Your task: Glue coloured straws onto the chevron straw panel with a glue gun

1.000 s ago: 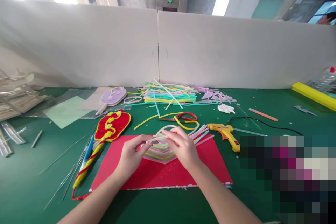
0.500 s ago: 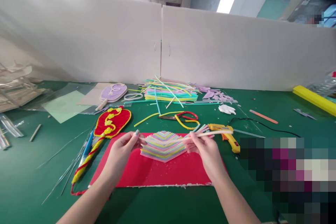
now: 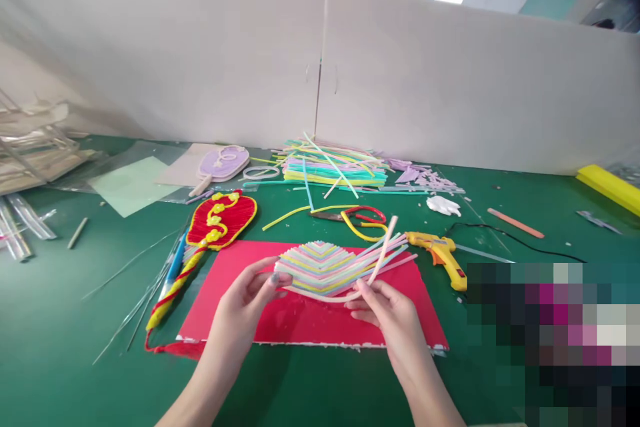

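My left hand [image 3: 253, 293] pinches the left end of a pale pink pipe cleaner [image 3: 383, 250] at the left edge of a chevron panel [image 3: 320, 270] of pastel pipe cleaners. My right hand [image 3: 387, 307] grips the same stem further along, with its free end rising to the upper right. Between the hands the stem bows along the panel's lower edge. Loose ends of the panel fan out to the right. Beneath it lies a red sheet [image 3: 300, 330] with a ragged white front edge.
Behind the sheet lie red-and-yellow-handled scissors [image 3: 367, 221] and a pile of pastel pipe cleaners [image 3: 335, 170]. A yellow glue gun [image 3: 440, 255] is at right, its black cord trailing. At left lie a red-and-yellow fan [image 3: 223, 220] and a lilac fan [image 3: 223, 163].
Both hands have lowered the pale pink pipe cleaner from across the panel to its lower edge. The stem, nearly straight before, is now bent upward at the right.
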Demonstrator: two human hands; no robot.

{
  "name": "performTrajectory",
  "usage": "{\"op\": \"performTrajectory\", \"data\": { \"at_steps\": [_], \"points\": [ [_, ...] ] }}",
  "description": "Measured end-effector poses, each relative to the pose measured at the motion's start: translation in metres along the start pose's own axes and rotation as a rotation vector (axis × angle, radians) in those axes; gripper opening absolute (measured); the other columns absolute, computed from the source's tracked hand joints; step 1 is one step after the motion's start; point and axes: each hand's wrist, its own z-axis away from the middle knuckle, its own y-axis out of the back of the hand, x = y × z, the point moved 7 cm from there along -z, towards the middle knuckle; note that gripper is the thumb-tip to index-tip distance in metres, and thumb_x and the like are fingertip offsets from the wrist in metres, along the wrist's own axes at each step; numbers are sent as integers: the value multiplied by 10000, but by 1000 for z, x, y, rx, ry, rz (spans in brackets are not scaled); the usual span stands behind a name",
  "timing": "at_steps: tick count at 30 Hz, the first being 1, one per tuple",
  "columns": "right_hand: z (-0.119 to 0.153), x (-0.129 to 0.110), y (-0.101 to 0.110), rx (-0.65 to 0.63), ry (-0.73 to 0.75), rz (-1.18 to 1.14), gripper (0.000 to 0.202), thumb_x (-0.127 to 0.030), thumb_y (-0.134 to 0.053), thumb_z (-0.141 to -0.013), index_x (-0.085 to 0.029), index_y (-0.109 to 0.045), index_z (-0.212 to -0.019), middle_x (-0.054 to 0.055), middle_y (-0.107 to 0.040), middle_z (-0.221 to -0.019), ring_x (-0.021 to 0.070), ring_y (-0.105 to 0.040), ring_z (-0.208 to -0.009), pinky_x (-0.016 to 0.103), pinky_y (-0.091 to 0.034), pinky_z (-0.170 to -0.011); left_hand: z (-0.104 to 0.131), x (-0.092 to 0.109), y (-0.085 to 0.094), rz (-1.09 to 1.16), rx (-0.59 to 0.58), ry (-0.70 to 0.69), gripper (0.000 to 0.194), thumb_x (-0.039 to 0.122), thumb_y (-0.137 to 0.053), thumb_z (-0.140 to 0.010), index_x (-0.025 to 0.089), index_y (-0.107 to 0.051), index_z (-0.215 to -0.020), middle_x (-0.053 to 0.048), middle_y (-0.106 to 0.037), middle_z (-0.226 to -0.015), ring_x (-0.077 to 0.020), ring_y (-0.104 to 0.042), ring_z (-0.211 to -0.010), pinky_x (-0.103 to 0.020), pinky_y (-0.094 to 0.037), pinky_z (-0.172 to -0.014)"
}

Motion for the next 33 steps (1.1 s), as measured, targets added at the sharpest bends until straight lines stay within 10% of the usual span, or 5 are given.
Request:
{"op": "performTrajectory", "data": {
  "at_steps": [6,12,21,27,33],
  "points": [
    [1,3,6,57,20,25,433,-468,-828,-572,-170,-574,-758,58,-716,-692,228,-715,-661,312,-608,-590,25,14,5,-483,10,-310,296,325,-615,-823,275,-639,-1113,-69,-683,-1153,-270,-626,-1089,-359,-516,-904],
    [3,14,12,0,-38,151,424,-493,-800,-606,-193,-530,-735,63,-718,-730,254,-718,-733,349,-611,-643,81,5,-38,-1078,-247,-853,687,383,-565,-862,264,-287,-1479,-109,-497,-1411,-308,-530,-1230,-424,-473,-959],
    [14,13,31,101,-10,559,461,-622,-682,-674,-183,-542,-694,5,-614,-522,141,-565,-386,235,-460,-350,84,-17,-44,-1449,-174,-945,738,542,-438,-894,145,-253,-1488,-187,-426,-1449,-328,-470,-1281,-466,-432,-966],
    [36,-32,22,269,684,1039,266,-471,-600,-836,-209,-616,-794,7,-619,-635,131,-580,-521,238,-465,-507,86,-15,-48,-1515,-149,-958,654,538,-425,-908,117,-393,-1408,-185,-460,-1427,-308,-479,-1274,-458,-427,-975],
    [38,-24,-27,-97,1011,1072,97,-201,-576,-886,-229,-668,-903,52,-621,-891,165,-611,-829,271,-508,-747,86,-16,-47,-1528,-155,-969,646,531,-403,-921,108,-383,-1409,-190,-468,-1418,-303,-477,-1275,-457,-424,-976]
  ]
}}
